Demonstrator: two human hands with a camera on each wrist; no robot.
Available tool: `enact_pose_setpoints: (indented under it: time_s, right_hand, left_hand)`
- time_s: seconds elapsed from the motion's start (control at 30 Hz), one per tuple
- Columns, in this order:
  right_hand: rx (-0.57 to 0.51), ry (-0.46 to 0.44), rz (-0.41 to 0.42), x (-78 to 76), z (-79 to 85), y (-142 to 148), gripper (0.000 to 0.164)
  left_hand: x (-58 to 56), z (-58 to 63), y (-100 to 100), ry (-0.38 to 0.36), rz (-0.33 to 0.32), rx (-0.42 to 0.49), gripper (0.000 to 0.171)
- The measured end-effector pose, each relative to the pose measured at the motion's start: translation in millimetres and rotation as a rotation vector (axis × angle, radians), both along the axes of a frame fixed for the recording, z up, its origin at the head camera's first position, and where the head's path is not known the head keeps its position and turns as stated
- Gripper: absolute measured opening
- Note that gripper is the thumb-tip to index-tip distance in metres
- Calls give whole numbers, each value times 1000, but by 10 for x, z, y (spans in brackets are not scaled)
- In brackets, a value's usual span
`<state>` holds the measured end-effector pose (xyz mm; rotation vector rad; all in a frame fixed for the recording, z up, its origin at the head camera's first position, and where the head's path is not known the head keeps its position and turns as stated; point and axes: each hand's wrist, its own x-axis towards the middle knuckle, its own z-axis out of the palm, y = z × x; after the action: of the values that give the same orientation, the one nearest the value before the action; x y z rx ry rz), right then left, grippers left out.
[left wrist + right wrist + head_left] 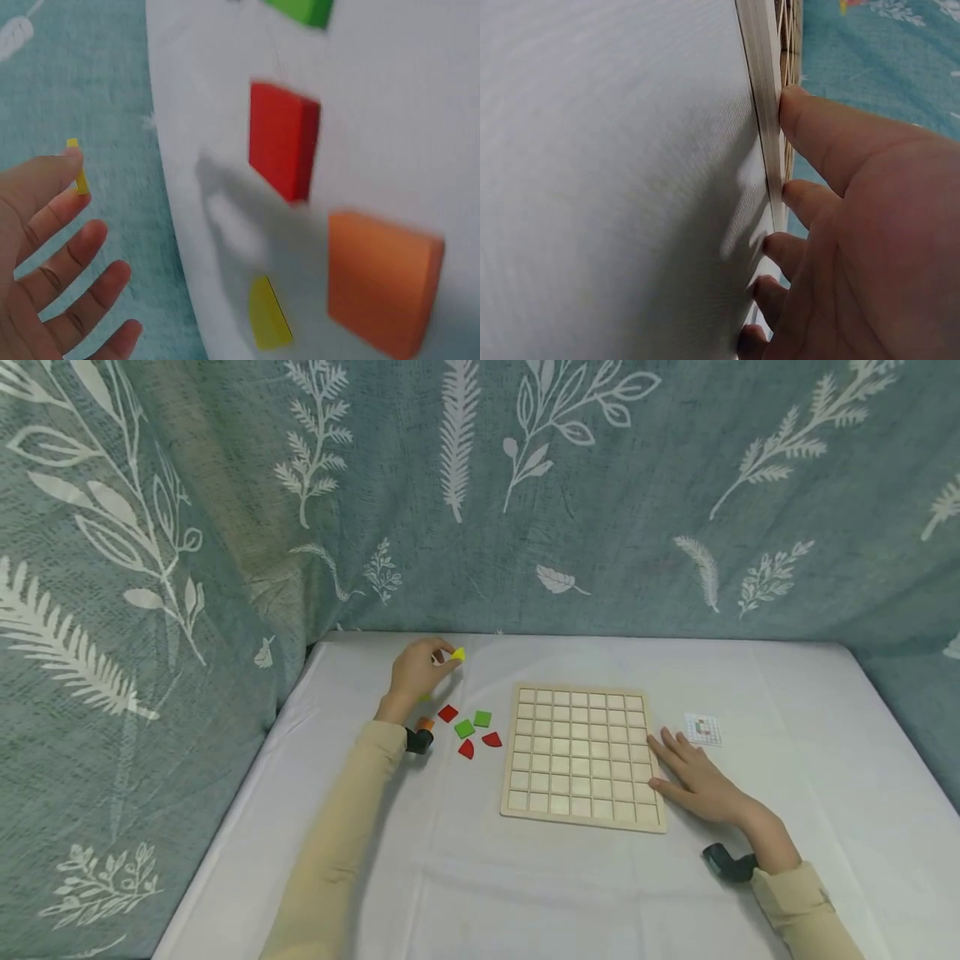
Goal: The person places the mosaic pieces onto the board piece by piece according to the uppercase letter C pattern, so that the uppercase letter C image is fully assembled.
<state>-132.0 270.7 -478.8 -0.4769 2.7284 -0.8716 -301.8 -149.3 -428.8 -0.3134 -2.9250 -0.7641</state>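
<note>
At the back left of the table, my left hand (pixel 415 677) pinches a small yellow piece (pixel 458 654) between thumb and index finger. The left wrist view catches this yellow piece (pixel 82 182) edge-on, with the other fingers loosely spread. A wooden grid board (pixel 581 747) lies flat, its square cells bare. My right hand (pixel 705 785) rests at the board's right edge with fingers extended. Up close, the right thumb (pixel 832 139) and index fingertip touch the board's wooden rim (pixel 771 150).
Left of the board lie a red square (pixel 447 713), green squares (pixel 464 728), red rounded-edge pieces (pixel 491 739) and an orange square (pixel 425 723). Another yellow piece (pixel 268 315) lies near the orange one. A printed pattern card (pixel 702 729) sits right of the board. Patterned cloth (pixel 480 568) hangs behind.
</note>
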Motion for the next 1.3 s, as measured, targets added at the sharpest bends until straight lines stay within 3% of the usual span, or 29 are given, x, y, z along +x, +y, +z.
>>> enact_pose_setpoints:
  time_s: [0.4,0.87,1.3]
  right_hand:
    - [-2,10,-1,21,-6,-2,69]
    - [-7,6,3,17,-17,2,69]
    - [4,7,4,0,-19,6,69]
  left_hand:
    - [231,31,334,43,-62,11,28]
    - [433,-68,616,88,-136,-15,26]
    - [533,-62,885,44,-160,-35,26]
